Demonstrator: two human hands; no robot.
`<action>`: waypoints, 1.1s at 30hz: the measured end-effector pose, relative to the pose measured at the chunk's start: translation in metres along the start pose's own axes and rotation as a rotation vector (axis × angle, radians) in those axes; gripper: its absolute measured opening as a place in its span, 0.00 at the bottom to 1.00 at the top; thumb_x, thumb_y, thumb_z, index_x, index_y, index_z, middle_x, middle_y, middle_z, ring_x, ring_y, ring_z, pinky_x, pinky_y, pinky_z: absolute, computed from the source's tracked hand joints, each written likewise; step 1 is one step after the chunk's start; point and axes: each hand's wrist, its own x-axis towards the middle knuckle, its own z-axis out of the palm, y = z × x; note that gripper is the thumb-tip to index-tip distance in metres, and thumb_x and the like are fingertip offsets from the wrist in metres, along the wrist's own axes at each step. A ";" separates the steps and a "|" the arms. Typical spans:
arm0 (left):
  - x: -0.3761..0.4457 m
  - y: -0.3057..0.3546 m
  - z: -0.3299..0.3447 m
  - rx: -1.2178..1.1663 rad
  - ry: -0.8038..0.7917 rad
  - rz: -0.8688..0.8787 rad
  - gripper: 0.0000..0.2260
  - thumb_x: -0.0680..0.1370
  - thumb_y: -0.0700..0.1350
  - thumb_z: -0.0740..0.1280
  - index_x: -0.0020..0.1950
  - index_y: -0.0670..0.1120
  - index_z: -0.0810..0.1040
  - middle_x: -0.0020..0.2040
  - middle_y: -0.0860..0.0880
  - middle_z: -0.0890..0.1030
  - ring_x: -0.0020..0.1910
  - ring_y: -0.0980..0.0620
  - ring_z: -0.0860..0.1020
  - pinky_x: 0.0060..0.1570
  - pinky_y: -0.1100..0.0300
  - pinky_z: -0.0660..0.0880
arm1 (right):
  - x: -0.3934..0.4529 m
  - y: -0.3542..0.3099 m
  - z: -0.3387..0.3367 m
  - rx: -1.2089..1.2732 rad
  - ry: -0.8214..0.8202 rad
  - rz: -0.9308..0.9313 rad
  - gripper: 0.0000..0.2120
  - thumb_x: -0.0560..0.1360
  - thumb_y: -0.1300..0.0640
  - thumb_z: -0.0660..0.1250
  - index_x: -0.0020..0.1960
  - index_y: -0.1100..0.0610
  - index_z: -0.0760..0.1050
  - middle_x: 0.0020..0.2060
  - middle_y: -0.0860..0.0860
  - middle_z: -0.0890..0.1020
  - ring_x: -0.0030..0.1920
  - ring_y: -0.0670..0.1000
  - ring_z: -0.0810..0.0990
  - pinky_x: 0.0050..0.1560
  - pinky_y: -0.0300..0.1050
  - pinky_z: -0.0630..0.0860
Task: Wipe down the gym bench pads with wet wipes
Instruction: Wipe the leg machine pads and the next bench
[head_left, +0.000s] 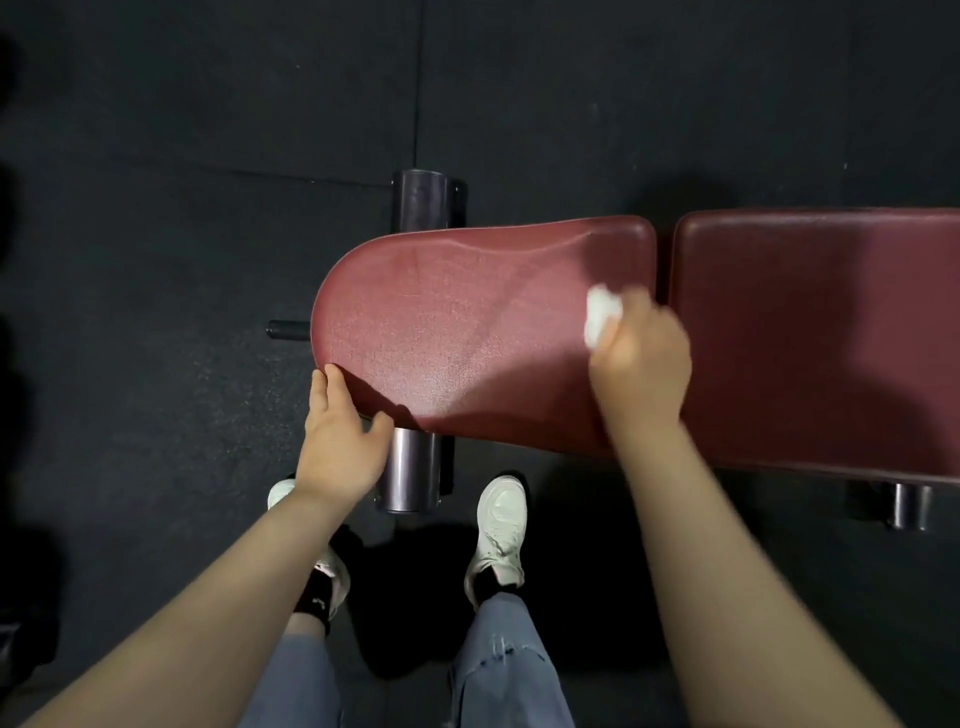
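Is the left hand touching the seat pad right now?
Touching. The head view shows the left hand at the seat pad's near rounded edge, fingertips meeting the rim with no gap, thumb under the edge.

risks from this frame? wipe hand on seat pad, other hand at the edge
1. The wet wipe is bunched small in the right hand, so each pass likely covers little of the seat pad; streaks or missed patches are possible.
2. The gap before the back pad could be skipped.
3. The left hand touches the seat pad's near edge, so that spot may go unwiped.
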 end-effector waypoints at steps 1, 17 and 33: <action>0.000 -0.004 -0.002 0.032 -0.011 0.023 0.36 0.81 0.48 0.62 0.81 0.47 0.43 0.81 0.47 0.44 0.80 0.46 0.48 0.75 0.51 0.52 | 0.037 -0.007 0.004 -0.025 0.003 0.000 0.12 0.80 0.55 0.59 0.49 0.63 0.75 0.40 0.63 0.81 0.40 0.65 0.79 0.38 0.53 0.72; 0.005 -0.006 -0.016 0.249 -0.070 0.084 0.35 0.81 0.51 0.61 0.80 0.43 0.45 0.81 0.41 0.47 0.79 0.41 0.53 0.75 0.47 0.55 | 0.038 -0.018 0.021 -0.074 -0.098 -0.274 0.08 0.76 0.60 0.59 0.46 0.63 0.74 0.37 0.63 0.79 0.39 0.65 0.77 0.40 0.56 0.69; 0.011 -0.009 -0.036 0.415 -0.186 0.095 0.35 0.80 0.54 0.60 0.81 0.45 0.45 0.81 0.44 0.48 0.78 0.41 0.56 0.73 0.44 0.56 | 0.014 -0.051 0.033 -0.180 -0.236 -0.587 0.02 0.67 0.58 0.66 0.38 0.53 0.73 0.28 0.51 0.70 0.31 0.56 0.70 0.33 0.48 0.62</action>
